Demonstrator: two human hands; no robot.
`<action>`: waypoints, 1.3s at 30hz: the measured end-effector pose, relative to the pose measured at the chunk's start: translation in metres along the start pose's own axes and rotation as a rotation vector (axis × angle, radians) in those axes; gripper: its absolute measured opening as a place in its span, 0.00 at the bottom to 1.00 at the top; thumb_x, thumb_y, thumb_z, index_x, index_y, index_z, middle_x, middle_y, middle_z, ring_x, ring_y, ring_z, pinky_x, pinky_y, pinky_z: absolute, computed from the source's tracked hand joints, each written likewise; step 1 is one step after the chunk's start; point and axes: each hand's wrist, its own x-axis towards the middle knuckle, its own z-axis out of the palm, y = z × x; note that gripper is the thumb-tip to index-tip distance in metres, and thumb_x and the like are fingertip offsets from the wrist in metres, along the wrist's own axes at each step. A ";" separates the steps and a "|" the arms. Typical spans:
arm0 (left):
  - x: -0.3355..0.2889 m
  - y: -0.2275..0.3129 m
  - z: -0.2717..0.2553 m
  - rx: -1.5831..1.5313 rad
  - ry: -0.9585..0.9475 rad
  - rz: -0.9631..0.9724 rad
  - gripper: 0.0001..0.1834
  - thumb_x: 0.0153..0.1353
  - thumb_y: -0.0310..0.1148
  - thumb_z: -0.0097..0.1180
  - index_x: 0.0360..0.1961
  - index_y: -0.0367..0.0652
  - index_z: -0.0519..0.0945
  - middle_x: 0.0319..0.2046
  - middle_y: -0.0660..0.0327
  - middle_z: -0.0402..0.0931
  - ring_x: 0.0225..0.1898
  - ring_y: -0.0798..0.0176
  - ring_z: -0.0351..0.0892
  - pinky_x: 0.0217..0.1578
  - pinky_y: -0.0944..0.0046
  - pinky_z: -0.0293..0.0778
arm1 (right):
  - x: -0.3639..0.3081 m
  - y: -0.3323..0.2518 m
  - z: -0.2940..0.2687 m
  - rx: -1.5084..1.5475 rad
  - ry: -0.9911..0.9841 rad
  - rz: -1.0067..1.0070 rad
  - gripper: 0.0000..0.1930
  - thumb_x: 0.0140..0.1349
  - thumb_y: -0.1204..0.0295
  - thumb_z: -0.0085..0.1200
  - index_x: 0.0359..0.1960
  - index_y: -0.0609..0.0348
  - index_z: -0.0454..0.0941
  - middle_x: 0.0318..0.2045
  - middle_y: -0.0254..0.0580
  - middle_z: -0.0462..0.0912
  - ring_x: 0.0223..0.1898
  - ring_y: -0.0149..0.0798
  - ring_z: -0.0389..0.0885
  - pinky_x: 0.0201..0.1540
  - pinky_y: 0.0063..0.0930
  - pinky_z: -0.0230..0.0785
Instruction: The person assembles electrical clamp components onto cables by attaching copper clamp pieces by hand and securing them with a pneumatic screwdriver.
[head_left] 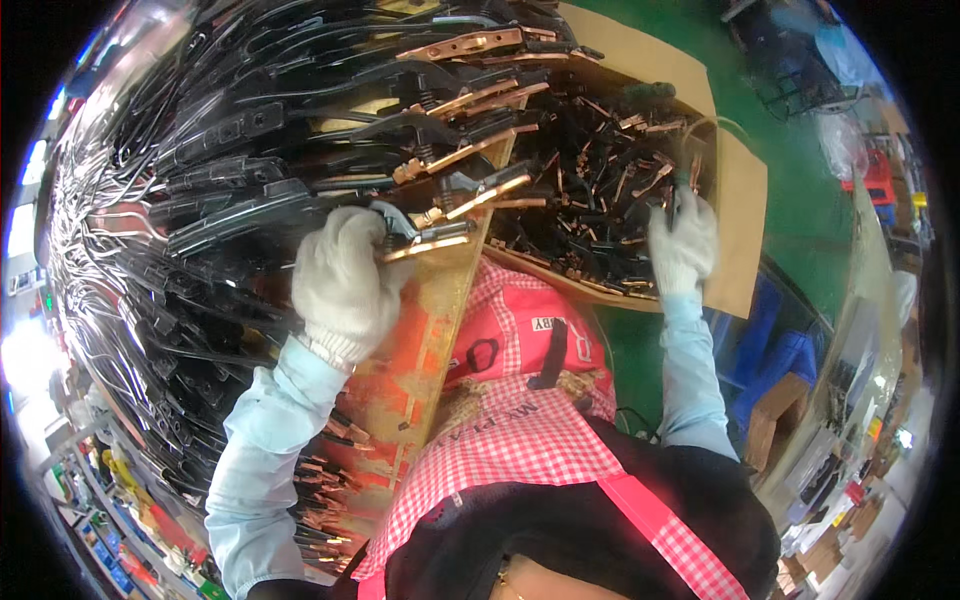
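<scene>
The gloved left grip (345, 278) curls beyond an inward-slanting forearm (262, 470), while the right grip (685, 243) points its fingers (692, 208) forward.

One left hand (345, 285), one right hand (684, 240), one box (742, 215), one apron (520, 425) and dozens of clamps (240, 216) are seen.

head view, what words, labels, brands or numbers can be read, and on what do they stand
Pink checked apron: dark printed lettering, wording not copied here.
Pale label on its pink part: dark letters, also not copied.
Black clamp handles: any markings too small to read.
Background goods at lower left: too small and blurred.
</scene>
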 end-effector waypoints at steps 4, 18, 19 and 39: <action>0.012 0.001 0.009 0.062 0.074 -0.007 0.28 0.40 0.26 0.72 0.45 0.46 0.73 0.43 0.56 0.77 0.37 0.42 0.78 0.37 0.46 0.72 | 0.011 -0.053 0.041 0.113 -0.213 -0.436 0.22 0.52 0.60 0.65 0.49 0.50 0.80 0.42 0.47 0.81 0.44 0.51 0.81 0.45 0.46 0.74; -0.079 0.042 -0.070 0.021 -0.246 0.279 0.18 0.45 0.35 0.63 0.40 0.47 0.80 0.32 0.62 0.76 0.35 0.57 0.80 0.34 0.56 0.76 | 0.019 -0.104 0.110 -0.540 -0.682 -0.745 0.19 0.65 0.59 0.51 0.56 0.45 0.83 0.54 0.35 0.81 0.54 0.37 0.79 0.50 0.36 0.70; -0.080 0.036 -0.070 0.057 -0.224 0.263 0.16 0.45 0.35 0.61 0.38 0.47 0.79 0.30 0.63 0.75 0.34 0.57 0.80 0.34 0.56 0.76 | 0.016 -0.102 0.114 -0.580 -0.679 -0.814 0.18 0.65 0.59 0.51 0.54 0.44 0.84 0.50 0.34 0.85 0.51 0.36 0.83 0.48 0.36 0.72; -0.095 -0.048 -0.116 0.462 -0.484 0.228 0.14 0.45 0.40 0.65 0.32 0.47 0.79 0.31 0.64 0.74 0.40 0.58 0.78 0.41 0.58 0.76 | 0.020 -0.040 0.010 0.442 -0.234 -0.556 0.12 0.67 0.67 0.54 0.48 0.56 0.82 0.38 0.49 0.82 0.41 0.53 0.82 0.47 0.45 0.73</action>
